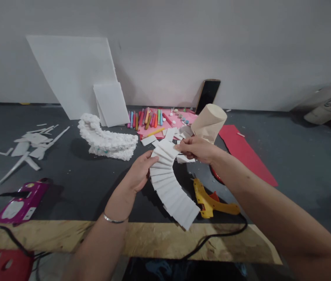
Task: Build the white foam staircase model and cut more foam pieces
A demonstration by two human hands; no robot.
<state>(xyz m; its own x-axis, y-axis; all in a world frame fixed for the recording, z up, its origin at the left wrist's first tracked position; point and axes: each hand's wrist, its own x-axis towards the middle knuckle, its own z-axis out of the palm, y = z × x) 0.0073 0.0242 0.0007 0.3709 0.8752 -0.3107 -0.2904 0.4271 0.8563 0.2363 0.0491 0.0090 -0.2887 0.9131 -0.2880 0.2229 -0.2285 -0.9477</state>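
Observation:
A curved staircase of overlapping white foam strips (171, 187) is held above the dark table (74, 183) in front of me. My left hand (138, 171) grips its left side near the upper end, fingers curled round the edge. My right hand (196, 149) pinches the topmost strip at the upper end. A yellow glue gun (210, 201) lies on the table just right of the staircase's lower end, with its black cord running off the front edge.
A finished white foam curve (107, 140) lies at centre left. Behind it lean white foam boards (74, 74), with coloured markers (146, 119) on pink paper, a beige paper roll (209, 123), a phone (207, 95), red paper (245, 154), foam offcuts (30, 144) and a magenta tool (22, 203).

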